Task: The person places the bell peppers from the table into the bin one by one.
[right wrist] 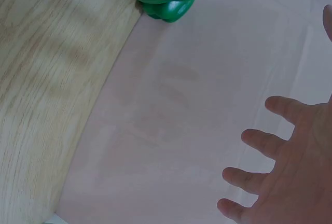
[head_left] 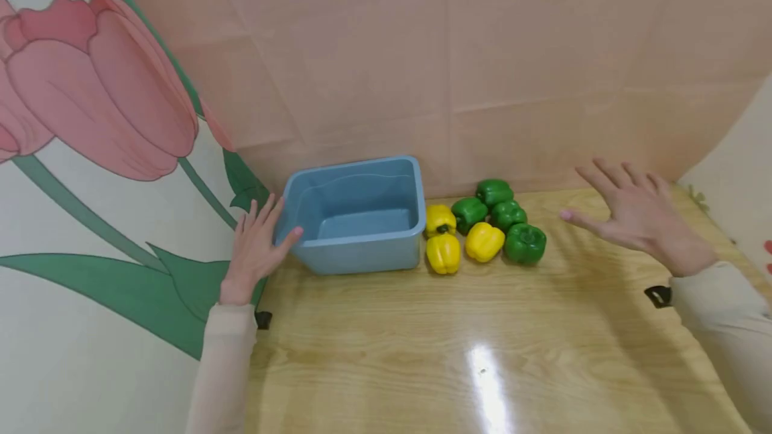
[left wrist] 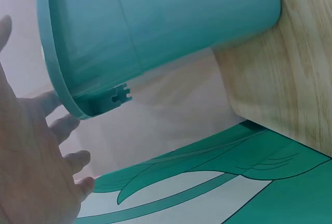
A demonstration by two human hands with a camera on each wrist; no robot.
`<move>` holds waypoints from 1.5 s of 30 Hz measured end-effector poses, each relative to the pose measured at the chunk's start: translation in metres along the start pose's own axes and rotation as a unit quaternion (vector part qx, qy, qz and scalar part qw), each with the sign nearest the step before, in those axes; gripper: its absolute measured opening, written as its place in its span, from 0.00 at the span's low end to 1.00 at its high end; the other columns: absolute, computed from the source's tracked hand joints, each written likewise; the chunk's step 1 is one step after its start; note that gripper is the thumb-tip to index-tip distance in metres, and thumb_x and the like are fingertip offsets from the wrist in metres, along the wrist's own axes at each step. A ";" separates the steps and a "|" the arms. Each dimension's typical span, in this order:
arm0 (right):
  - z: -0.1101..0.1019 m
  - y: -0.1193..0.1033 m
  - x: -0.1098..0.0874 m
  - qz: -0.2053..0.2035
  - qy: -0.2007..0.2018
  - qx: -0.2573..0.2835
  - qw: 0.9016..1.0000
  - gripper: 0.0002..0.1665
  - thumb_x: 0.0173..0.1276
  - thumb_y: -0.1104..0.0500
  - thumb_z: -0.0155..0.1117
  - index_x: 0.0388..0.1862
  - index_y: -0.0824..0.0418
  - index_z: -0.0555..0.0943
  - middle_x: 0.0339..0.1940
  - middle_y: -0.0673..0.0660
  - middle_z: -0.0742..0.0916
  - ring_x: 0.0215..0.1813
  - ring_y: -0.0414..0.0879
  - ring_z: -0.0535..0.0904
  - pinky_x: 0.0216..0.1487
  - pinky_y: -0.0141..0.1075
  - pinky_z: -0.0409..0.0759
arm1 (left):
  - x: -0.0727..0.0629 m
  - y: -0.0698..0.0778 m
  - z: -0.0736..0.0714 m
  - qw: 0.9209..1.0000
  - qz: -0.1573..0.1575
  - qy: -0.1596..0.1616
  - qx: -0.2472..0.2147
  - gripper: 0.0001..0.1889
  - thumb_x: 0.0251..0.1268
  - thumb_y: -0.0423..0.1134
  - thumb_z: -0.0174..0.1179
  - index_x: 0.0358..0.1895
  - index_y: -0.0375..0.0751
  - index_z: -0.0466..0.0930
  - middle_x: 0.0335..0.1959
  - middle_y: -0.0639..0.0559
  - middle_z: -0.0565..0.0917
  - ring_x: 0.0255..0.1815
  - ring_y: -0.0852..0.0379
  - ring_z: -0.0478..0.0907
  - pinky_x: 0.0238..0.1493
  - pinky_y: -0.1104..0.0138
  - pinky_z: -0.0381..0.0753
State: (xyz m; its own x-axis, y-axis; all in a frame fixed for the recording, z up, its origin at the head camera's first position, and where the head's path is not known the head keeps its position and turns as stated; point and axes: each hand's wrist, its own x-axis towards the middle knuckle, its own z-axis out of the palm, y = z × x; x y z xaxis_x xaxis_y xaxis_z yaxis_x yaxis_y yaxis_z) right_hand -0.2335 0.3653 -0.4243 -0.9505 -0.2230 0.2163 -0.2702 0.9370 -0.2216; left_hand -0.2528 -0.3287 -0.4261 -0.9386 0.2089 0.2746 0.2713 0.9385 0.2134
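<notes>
A blue-grey plastic bin (head_left: 362, 256) stands on the table with nothing inside it. By its left end is my left hand (head_left: 256, 246), fingers spread and holding nothing; in the left wrist view its fingertips lie near the bin's rim (left wrist: 57, 79), and I cannot tell whether they touch. Right of the bin several bell peppers are bunched together: yellow ones such as the front yellow pepper (head_left: 443, 254), and green ones such as the nearest green pepper (head_left: 525, 244). My right hand (head_left: 636, 209) hovers right of the peppers, fingers spread, with nothing in it.
The light wooden table (head_left: 386, 340) runs toward me. Behind it hangs a pinkish cloth (head_left: 482, 72). A wall with painted tulips (head_left: 90, 86) rises close on the left, and a pale wall (head_left: 742, 159) borders the right side.
</notes>
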 end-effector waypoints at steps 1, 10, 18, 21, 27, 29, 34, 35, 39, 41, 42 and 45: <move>0.000 -0.001 -0.001 -0.002 0.001 0.002 1.000 0.61 0.71 0.28 0.64 0.91 0.47 0.49 0.91 0.63 0.50 0.84 0.82 0.45 0.74 0.84 0.39 | -0.001 0.000 0.001 1.000 0.001 0.001 -0.001 0.47 0.76 0.73 0.49 0.88 0.52 0.51 0.90 0.47 0.51 0.88 0.26 0.41 0.83 0.28 0.42; 0.000 -0.012 -0.005 -0.014 0.010 0.009 1.000 0.61 0.70 0.29 0.66 0.91 0.48 0.50 0.91 0.65 0.53 0.84 0.82 0.47 0.76 0.84 0.38 | -0.005 0.000 0.006 1.000 0.007 0.013 -0.014 0.47 0.77 0.72 0.49 0.88 0.48 0.54 0.89 0.44 0.53 0.89 0.28 0.41 0.84 0.28 0.42; 0.009 -0.018 -0.008 -0.021 0.013 0.023 0.999 0.60 0.70 0.30 0.68 0.91 0.48 0.51 0.90 0.66 0.55 0.84 0.81 0.48 0.76 0.84 0.40 | -0.009 -0.001 0.013 0.999 0.011 0.014 -0.028 0.46 0.77 0.71 0.51 0.88 0.52 0.52 0.90 0.49 0.51 0.89 0.31 0.41 0.84 0.29 0.42; 0.012 -0.021 -0.006 -0.025 0.012 0.024 0.999 0.60 0.70 0.30 0.68 0.91 0.48 0.51 0.90 0.66 0.54 0.84 0.81 0.49 0.77 0.83 0.39 | -0.011 -0.002 0.014 0.999 0.013 0.018 -0.034 0.45 0.77 0.71 0.52 0.88 0.51 0.53 0.90 0.49 0.51 0.90 0.33 0.41 0.85 0.31 0.42; 0.018 -0.028 -0.005 -0.027 0.004 0.033 0.999 0.61 0.71 0.30 0.67 0.91 0.47 0.50 0.90 0.67 0.55 0.84 0.79 0.51 0.77 0.83 0.41 | -0.015 -0.003 0.015 0.998 0.024 0.030 -0.047 0.45 0.78 0.70 0.52 0.87 0.47 0.57 0.89 0.48 0.53 0.90 0.34 0.43 0.84 0.30 0.46; 0.021 -0.030 -0.006 -0.025 -0.001 0.040 0.999 0.61 0.71 0.30 0.67 0.91 0.47 0.49 0.90 0.67 0.55 0.84 0.78 0.51 0.73 0.85 0.45 | -0.016 -0.004 0.017 0.998 0.028 0.031 -0.052 0.44 0.78 0.69 0.52 0.87 0.47 0.57 0.89 0.47 0.54 0.90 0.34 0.44 0.83 0.29 0.47; 0.029 -0.032 -0.007 -0.020 -0.006 0.049 0.999 0.60 0.71 0.30 0.68 0.91 0.46 0.49 0.90 0.66 0.55 0.82 0.78 0.55 0.64 0.86 0.56 | -0.016 -0.002 0.021 0.996 0.038 0.037 -0.067 0.43 0.79 0.66 0.54 0.86 0.46 0.58 0.89 0.46 0.56 0.89 0.35 0.46 0.83 0.30 0.49; 0.031 -0.032 -0.007 -0.021 -0.005 0.048 0.999 0.60 0.71 0.30 0.68 0.91 0.46 0.50 0.90 0.66 0.56 0.81 0.79 0.57 0.63 0.85 0.58 | -0.016 -0.003 0.022 0.996 0.041 0.038 -0.069 0.42 0.79 0.66 0.54 0.86 0.45 0.59 0.89 0.45 0.56 0.89 0.35 0.46 0.83 0.29 0.49; 0.038 -0.034 -0.006 -0.022 -0.001 0.044 0.999 0.60 0.69 0.30 0.69 0.90 0.47 0.53 0.89 0.67 0.59 0.77 0.82 0.62 0.59 0.85 0.64 | -0.019 -0.003 0.025 0.995 0.050 0.046 -0.076 0.40 0.81 0.62 0.54 0.86 0.44 0.60 0.88 0.44 0.58 0.89 0.35 0.47 0.83 0.30 0.50; 0.041 -0.035 -0.005 -0.021 -0.003 0.044 0.999 0.60 0.69 0.29 0.69 0.90 0.48 0.55 0.88 0.68 0.60 0.77 0.82 0.63 0.59 0.85 0.65 | -0.021 -0.003 0.026 0.994 0.056 0.050 -0.077 0.39 0.81 0.61 0.54 0.85 0.44 0.60 0.87 0.44 0.59 0.89 0.35 0.48 0.83 0.30 0.51; 0.043 -0.036 -0.005 -0.022 -0.004 0.044 0.999 0.60 0.69 0.29 0.69 0.90 0.48 0.55 0.88 0.68 0.60 0.77 0.82 0.63 0.59 0.85 0.65 | -0.021 -0.003 0.027 0.994 0.058 0.052 -0.078 0.39 0.81 0.60 0.55 0.85 0.44 0.61 0.87 0.44 0.60 0.89 0.35 0.48 0.83 0.31 0.52; 0.048 -0.039 -0.005 -0.023 -0.007 0.053 0.998 0.59 0.69 0.30 0.70 0.90 0.49 0.56 0.87 0.70 0.62 0.77 0.82 0.63 0.61 0.84 0.65 | -0.024 -0.003 0.028 0.993 0.063 0.059 -0.080 0.37 0.82 0.58 0.55 0.85 0.44 0.62 0.87 0.45 0.61 0.89 0.37 0.49 0.84 0.33 0.53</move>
State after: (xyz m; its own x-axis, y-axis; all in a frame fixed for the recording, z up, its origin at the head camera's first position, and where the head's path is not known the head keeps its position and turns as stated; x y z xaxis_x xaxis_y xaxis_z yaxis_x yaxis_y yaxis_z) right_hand -0.2259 0.3169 -0.4620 -0.9386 -0.2701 0.2147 -0.3279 0.8918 -0.3118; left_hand -0.2372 -0.3288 -0.4592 -0.8660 0.2795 0.4146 0.4244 0.8494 0.3139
